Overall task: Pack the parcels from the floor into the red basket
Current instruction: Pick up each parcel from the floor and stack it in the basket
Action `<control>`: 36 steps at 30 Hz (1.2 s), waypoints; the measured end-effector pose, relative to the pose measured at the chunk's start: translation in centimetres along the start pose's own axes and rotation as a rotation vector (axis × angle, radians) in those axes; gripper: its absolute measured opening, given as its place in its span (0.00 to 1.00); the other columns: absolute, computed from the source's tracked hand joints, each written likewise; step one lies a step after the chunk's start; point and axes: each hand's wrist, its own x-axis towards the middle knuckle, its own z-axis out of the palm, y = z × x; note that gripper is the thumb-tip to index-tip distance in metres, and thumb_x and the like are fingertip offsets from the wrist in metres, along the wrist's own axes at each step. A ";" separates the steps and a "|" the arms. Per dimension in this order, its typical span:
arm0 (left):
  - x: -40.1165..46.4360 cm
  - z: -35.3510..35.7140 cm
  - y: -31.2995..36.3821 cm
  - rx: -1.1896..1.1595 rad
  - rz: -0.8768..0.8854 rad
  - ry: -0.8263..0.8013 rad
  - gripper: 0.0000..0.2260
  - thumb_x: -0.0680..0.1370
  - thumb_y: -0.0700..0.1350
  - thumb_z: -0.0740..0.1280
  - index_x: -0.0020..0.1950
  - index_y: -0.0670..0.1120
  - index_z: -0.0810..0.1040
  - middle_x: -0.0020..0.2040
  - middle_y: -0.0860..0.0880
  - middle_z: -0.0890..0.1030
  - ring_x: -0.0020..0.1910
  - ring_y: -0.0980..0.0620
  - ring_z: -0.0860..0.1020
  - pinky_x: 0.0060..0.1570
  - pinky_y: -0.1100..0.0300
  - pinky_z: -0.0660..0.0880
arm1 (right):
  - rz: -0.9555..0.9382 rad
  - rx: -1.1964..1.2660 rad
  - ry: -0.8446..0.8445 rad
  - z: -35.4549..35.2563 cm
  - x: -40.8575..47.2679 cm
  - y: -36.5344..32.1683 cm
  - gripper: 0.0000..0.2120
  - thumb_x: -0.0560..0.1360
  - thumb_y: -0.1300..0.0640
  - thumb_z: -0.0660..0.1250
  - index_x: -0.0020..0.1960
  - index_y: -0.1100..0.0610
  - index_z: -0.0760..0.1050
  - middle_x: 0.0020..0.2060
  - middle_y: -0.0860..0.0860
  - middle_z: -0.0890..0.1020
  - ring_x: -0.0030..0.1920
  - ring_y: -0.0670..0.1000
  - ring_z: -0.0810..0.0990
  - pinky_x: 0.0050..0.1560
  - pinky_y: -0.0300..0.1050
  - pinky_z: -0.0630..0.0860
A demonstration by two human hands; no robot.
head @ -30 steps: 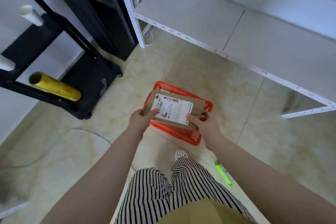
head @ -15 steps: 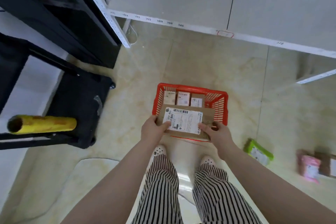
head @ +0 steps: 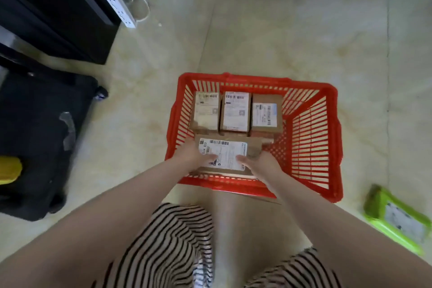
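Head view: both hands [head: 264,161] hold labelled parcel [head: 224,155] inside red basket [head: 311,133].

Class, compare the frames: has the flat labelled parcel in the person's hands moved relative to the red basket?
Yes. The flat parcel has gone down into the red basket, below its near rim and in front of the three boxes, with the left hand and right hand gripping it.

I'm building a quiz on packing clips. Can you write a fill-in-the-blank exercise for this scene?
1. The basket is coloured ____.
2. Along its far side stand ____ small boxes.
3. Both hands, left hand and right hand, hold a flat ____ parcel.
4. Outside it, a ____ parcel lies on the floor.

Answers: red; three; brown; green
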 end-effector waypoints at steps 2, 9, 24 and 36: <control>3.5 1.7 -1.2 0.043 -0.005 -0.024 0.29 0.68 0.54 0.76 0.65 0.45 0.73 0.61 0.50 0.80 0.60 0.47 0.78 0.63 0.52 0.74 | 0.011 -0.045 -0.038 1.5 3.3 1.2 0.23 0.74 0.44 0.69 0.61 0.58 0.78 0.48 0.53 0.83 0.45 0.54 0.82 0.48 0.50 0.80; 10.6 5.8 -4.2 0.126 -0.110 0.113 0.47 0.64 0.59 0.78 0.71 0.38 0.59 0.69 0.42 0.73 0.69 0.41 0.71 0.69 0.50 0.68 | 0.037 -0.197 -0.083 4.3 10.6 3.2 0.23 0.73 0.45 0.71 0.59 0.61 0.76 0.49 0.55 0.83 0.48 0.54 0.83 0.47 0.45 0.80; 13.8 8.2 -5.2 0.309 0.027 0.043 0.43 0.71 0.62 0.71 0.76 0.41 0.57 0.73 0.40 0.66 0.71 0.42 0.68 0.70 0.52 0.67 | 0.159 -0.213 -0.227 5.1 14.7 5.2 0.16 0.77 0.46 0.66 0.50 0.61 0.73 0.35 0.55 0.75 0.31 0.51 0.74 0.41 0.46 0.79; 13.8 7.7 -5.0 0.369 0.064 0.025 0.29 0.72 0.59 0.71 0.67 0.45 0.73 0.63 0.45 0.79 0.61 0.45 0.77 0.59 0.54 0.75 | 0.157 -0.156 -0.201 5.0 14.6 5.0 0.22 0.77 0.48 0.66 0.62 0.64 0.72 0.38 0.54 0.74 0.36 0.53 0.79 0.39 0.43 0.78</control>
